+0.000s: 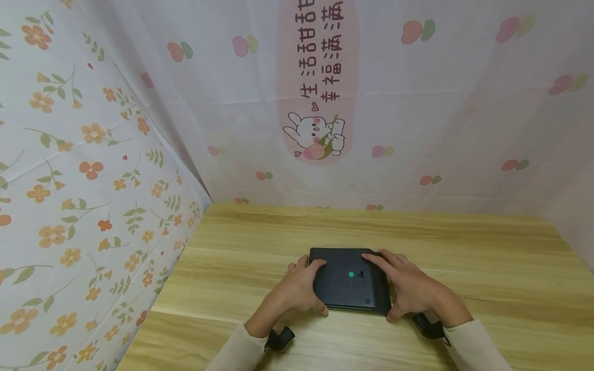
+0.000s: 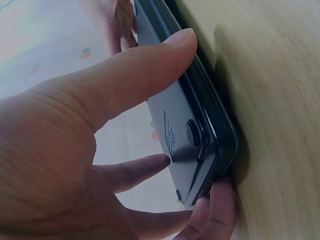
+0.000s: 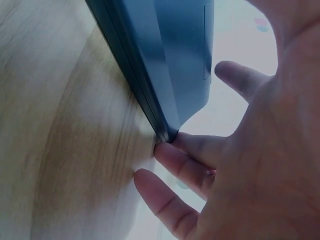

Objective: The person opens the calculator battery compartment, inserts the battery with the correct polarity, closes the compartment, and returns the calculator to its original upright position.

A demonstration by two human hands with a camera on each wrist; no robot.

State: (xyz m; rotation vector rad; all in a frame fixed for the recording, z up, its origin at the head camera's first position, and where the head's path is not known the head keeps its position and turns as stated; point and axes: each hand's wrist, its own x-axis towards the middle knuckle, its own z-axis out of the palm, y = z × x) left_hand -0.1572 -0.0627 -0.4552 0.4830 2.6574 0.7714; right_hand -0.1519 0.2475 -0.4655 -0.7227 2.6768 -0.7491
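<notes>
A dark, flat calculator [image 1: 341, 288] lies underside up on the wooden table, with a green dot sticker, a small printed label and round feet on its back. My left hand [image 1: 299, 288] grips its left end, thumb at the near edge, index fingertip on the back and other fingers round the far corner. At the right end, my right hand [image 1: 410, 288] holds it between the thumb at the near corner and fingers at the far edge, the index finger reaching over the back. The right wrist view shows fingertips [image 3: 167, 152] against a corner of the calculator [image 3: 182, 60]. Its front face is hidden underneath.
The wooden table [image 1: 246, 232] extends around the calculator. Behind it hangs a pale curtain [image 1: 223, 103] with peach prints and a rabbit picture. A floral cloth [image 1: 93, 180] lines the left side. Black straps with camera mounts [image 1: 280, 339] sit on both wrists.
</notes>
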